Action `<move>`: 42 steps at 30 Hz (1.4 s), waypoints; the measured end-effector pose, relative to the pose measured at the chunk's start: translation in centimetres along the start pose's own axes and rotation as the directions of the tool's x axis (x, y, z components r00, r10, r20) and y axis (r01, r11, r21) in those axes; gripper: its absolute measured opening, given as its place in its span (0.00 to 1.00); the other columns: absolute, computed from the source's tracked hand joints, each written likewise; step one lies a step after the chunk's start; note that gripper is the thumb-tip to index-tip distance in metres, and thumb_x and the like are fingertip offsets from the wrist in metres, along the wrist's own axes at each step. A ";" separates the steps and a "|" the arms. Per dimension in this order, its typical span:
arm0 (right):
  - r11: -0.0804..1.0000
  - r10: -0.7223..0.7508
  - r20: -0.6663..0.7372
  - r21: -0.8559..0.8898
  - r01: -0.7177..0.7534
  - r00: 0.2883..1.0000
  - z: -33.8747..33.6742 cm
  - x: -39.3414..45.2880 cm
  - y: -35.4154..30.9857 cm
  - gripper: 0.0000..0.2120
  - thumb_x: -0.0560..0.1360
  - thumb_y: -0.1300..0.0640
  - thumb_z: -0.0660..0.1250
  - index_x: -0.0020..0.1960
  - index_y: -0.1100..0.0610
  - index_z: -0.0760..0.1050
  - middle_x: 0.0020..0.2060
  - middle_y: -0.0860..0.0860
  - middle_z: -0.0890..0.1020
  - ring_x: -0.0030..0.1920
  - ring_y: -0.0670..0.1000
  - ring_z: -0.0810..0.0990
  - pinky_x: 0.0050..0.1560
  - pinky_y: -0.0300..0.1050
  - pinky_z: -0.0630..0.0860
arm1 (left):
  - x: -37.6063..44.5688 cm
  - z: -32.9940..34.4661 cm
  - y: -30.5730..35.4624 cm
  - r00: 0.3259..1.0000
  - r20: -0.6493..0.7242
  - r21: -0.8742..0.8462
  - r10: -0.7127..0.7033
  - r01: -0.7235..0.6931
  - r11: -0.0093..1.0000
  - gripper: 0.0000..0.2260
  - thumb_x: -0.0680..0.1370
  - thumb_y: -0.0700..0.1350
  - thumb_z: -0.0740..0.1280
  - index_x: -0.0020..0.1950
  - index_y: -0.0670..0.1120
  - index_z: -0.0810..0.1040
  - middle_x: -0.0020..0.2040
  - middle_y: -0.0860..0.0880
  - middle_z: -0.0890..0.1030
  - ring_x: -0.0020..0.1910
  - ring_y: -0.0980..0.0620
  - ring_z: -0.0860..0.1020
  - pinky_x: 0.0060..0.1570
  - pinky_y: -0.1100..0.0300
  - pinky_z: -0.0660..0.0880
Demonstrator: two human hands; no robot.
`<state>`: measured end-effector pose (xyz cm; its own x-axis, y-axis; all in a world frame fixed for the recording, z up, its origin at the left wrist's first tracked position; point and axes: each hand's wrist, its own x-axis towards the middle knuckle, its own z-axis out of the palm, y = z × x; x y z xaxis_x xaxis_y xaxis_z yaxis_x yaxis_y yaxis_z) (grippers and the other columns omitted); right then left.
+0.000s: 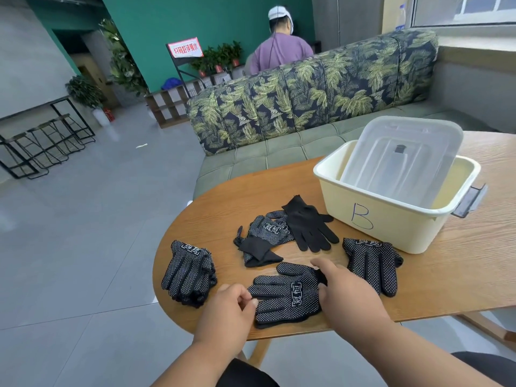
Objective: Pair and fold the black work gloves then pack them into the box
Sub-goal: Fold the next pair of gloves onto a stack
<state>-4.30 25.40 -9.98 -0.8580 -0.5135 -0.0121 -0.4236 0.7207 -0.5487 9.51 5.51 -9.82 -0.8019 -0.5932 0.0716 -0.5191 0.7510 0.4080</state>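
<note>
A big blue letter "B" is drawn by hand on the front of the pale yellow plastic box (391, 216). The box sits on the round wooden desk (446, 275). A see-through plastic lid (405, 157) leans inside the box and hides most of its inside. A dark handle sticks out on the box's right side.

All the black work gloves lie on the desk, in front of the box and to its left. The nearest one is a black glove with white dots (284, 294), with white block writing on it that I cannot read. The left hand (229, 308) pinches the tips of this glove with curled fingers. The right hand (346, 291) holds the cuff end, thumb and fingers bent round it.

A stack of dotted black gloves (191, 272) lies far left of the box. A messy heap of black gloves (268, 236) lies just left of the box, and how many are in it is hard to tell. One more dotted glove (372, 263) lies right under the box's front.

Behind the box, past a leaf-print sofa (307, 93), a red and white sign (185, 48) shows writing too blurry to read.
</note>
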 end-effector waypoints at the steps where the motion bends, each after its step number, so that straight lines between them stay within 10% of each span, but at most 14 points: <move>1: 1.000 0.000 -0.001 -0.013 0.000 1.000 0.1 0.0 0.0 0.25 0.82 0.57 0.59 0.75 0.39 0.63 0.58 0.48 0.82 0.47 0.52 0.82 0.45 0.50 0.82 | -0.1 0.0 0.2 0.999 -0.026 0.019 0.034 -0.033 0.999 0.06 0.79 0.57 0.68 0.49 0.57 0.79 0.48 0.61 0.75 0.50 0.59 0.76 0.54 0.59 0.75; 7: 0.999 -0.014 0.004 -0.052 0.015 1.000 0.6 0.6 0.1 0.28 0.80 0.63 0.58 0.73 0.39 0.61 0.52 0.47 0.83 0.46 0.53 0.82 0.44 0.51 0.81 | -1.3 1.3 2.2 0.943 0.127 0.017 0.308 -0.312 0.950 0.27 0.77 0.67 0.63 0.76 0.63 0.68 0.73 0.65 0.63 0.75 0.62 0.57 0.73 0.69 0.53; 14: 0.999 -0.007 -0.026 -0.042 0.005 1.000 0.6 0.7 0.0 0.31 0.83 0.58 0.60 0.79 0.36 0.53 0.40 0.45 0.81 0.36 0.48 0.79 0.32 0.44 0.73 | -0.7 2.5 0.2 0.907 0.076 -0.012 0.414 -0.414 0.910 0.14 0.76 0.65 0.64 0.51 0.58 0.80 0.54 0.66 0.70 0.61 0.65 0.66 0.61 0.66 0.68; 35: 0.995 -0.010 0.038 -0.096 0.014 0.999 0.2 1.0 -0.6 0.34 0.82 0.61 0.60 0.81 0.39 0.51 0.37 0.47 0.78 0.36 0.51 0.78 0.28 0.43 0.68 | -0.5 4.3 3.3 0.778 0.015 0.176 0.628 -0.621 0.764 0.06 0.76 0.57 0.69 0.47 0.56 0.79 0.43 0.57 0.77 0.45 0.53 0.75 0.41 0.57 0.76; 39: 0.993 -0.099 -0.043 -0.067 0.096 0.994 -0.3 0.4 -0.5 0.25 0.83 0.46 0.60 0.78 0.38 0.59 0.63 0.48 0.79 0.52 0.53 0.82 0.44 0.48 0.78 | -0.8 4.5 3.2 0.805 -0.003 0.124 0.593 -0.588 0.799 0.05 0.79 0.54 0.67 0.45 0.54 0.78 0.43 0.56 0.76 0.45 0.53 0.74 0.43 0.54 0.76; 42: 0.958 -0.202 -0.119 -0.230 0.172 0.972 -0.9 0.0 -0.6 0.21 0.76 0.41 0.64 0.68 0.39 0.73 0.61 0.48 0.76 0.60 0.54 0.75 0.58 0.52 0.74 | -1.1 4.4 3.1 0.835 -0.042 0.051 0.549 -0.547 0.836 0.05 0.79 0.52 0.67 0.45 0.54 0.75 0.44 0.57 0.75 0.46 0.55 0.72 0.43 0.55 0.75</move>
<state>-4.28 25.35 -8.92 -0.7827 -0.5899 0.1985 -0.6197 0.7094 -0.3356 7.51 9.79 -12.69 -0.9420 -0.0948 0.3219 -0.0100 0.9668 0.2554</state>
